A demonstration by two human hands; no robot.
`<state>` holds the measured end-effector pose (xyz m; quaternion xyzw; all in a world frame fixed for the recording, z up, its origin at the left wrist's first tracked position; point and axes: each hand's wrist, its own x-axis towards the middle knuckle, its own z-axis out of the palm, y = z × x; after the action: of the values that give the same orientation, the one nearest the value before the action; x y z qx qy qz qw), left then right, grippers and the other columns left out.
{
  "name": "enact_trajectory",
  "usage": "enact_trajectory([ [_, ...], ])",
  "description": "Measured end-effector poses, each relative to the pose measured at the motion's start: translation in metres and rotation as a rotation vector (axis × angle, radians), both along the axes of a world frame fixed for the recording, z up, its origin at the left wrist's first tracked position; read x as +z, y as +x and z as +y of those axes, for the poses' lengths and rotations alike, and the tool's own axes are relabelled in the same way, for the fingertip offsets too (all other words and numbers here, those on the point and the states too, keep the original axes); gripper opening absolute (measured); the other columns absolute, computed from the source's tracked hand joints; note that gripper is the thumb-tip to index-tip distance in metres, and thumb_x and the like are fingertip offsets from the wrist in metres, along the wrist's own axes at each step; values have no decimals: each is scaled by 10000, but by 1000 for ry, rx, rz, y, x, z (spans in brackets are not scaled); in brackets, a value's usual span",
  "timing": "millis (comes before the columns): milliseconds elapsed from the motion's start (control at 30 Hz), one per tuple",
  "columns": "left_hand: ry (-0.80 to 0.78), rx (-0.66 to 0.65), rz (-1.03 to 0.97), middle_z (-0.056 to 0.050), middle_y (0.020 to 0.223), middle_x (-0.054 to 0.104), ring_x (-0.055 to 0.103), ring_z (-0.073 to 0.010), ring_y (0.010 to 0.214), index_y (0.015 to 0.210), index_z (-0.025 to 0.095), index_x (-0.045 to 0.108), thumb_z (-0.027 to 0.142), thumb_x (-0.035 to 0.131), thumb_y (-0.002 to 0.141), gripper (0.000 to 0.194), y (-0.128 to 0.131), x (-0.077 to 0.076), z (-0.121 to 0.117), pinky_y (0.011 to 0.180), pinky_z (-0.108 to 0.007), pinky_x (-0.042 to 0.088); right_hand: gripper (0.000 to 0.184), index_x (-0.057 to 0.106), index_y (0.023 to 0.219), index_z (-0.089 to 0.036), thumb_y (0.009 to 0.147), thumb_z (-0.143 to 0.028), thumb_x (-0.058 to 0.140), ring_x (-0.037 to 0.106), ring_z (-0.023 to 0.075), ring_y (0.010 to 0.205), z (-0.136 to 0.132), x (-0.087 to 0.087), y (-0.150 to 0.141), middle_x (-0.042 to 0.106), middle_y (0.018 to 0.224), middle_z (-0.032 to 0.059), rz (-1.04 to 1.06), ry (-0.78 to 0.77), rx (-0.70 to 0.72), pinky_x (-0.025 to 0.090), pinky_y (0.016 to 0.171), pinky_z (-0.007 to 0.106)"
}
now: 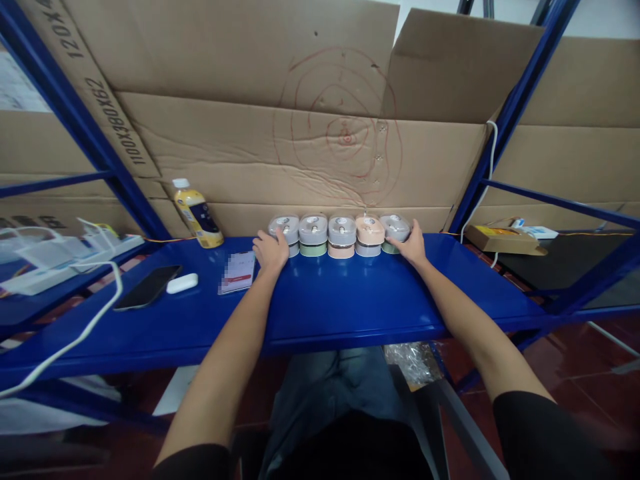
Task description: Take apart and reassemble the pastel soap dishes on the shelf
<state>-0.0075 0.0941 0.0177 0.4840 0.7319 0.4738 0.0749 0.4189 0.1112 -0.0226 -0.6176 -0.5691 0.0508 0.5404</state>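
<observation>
Through the head camera I have my left hand [271, 251] curled around the outer side of the left box [285, 225], thumb across its front. My right hand [413, 247] cups the right box [395, 227] with thumb and fingers spread apart. Whether either truly grips I cannot tell (the far fingers are hidden). Between them stand the three inner boxes [342, 230], all five in one upright row near the back of the blue shelf [345, 303], below the cardboard [225, 150]. If I squeezed unevenly, I judge the row could buckle and an inner box pop out; pressure high on the lids might tip one. Left of my left hand lies a card [237, 272], close enough for a wide wrist to nudge; the bottle [199, 217] stands behind it, farther left.
</observation>
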Motion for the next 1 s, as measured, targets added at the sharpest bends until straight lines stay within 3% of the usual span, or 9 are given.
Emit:
enact_trajectory([
  [67,35,37,46,-384,1440,501,483,-498,1395,1416,-14,457,458,432,1025,613,6,2,-6,1149,-641,378,1271,326,1607,-108,600,-665,863,403,441,1520,0,2,-3,418,1627,282,-67,33,5,348,1233,606],
  [300,299,23,256,-284,1519,443,423,-423,1445,1475,59,445,412,486,1003,590,27,19,-32,1211,-542,350,966,515,1478,-176,664,-589,832,588,403,1355,-8,12,-10,631,1457,201,-39,54,-40,425,1178,556],
  [400,422,-96,336,-264,1502,448,417,-382,1453,1442,63,471,363,507,991,543,35,26,-46,1244,-505,319,945,520,1452,-181,651,-579,826,626,387,1291,-13,24,-6,662,1404,187,75,102,-140,468,1132,544],
  [500,463,-337,391,-233,1449,514,455,-362,1433,1358,102,549,340,555,960,463,43,26,-61,1244,-498,335,933,475,1462,-168,689,-590,784,635,358,1265,-25,47,-2,639,1409,188,194,256,-155,497,1100,531],
  [567,423,-574,384,-194,1371,595,519,-352,1382,1280,152,603,356,609,931,405,49,22,-68,1219,-500,384,884,472,1453,-188,721,-597,752,649,338,1234,-39,63,-3,641,1395,166,237,316,-12,523,1067,518],
  [633,348,-821,306,-167,1305,654,591,-341,1308,1278,175,612,405,685,886,461,53,13,-72,1178,-504,443,834,518,1418,-225,716,-601,768,672,332,1178,-57,76,-10,679,1328,125,219,242,267,554,1021,508],
  [733,188,-1093,68,-197,1407,629,616,-353,1321,1459,165,498,481,838,742,855,55,-2,-72,1155,-530,479,838,587,1383,-264,649,-546,877,697,338,1130,-83,82,-32,707,1287,87,93,-21,736,581,982,503],
  [833,68,-1249,-122,-229,1582,498,506,-374,1471,1560,181,397,457,939,611,1127,53,-14,-69,1222,-548,413,864,587,1401,-296,629,-469,936,688,322,1185,-95,71,-60,684,1362,69,-19,-240,1043,564,1036,511],
  [1000,24,-1313,-103,-194,1523,578,525,-364,1461,1519,212,470,414,974,598,1070,50,-21,-72,1226,-553,404,1028,453,1549,-285,658,-440,942,606,305,1356,-90,45,-84,584,1520,102,-126,-384,1238,465,1174,540],
])
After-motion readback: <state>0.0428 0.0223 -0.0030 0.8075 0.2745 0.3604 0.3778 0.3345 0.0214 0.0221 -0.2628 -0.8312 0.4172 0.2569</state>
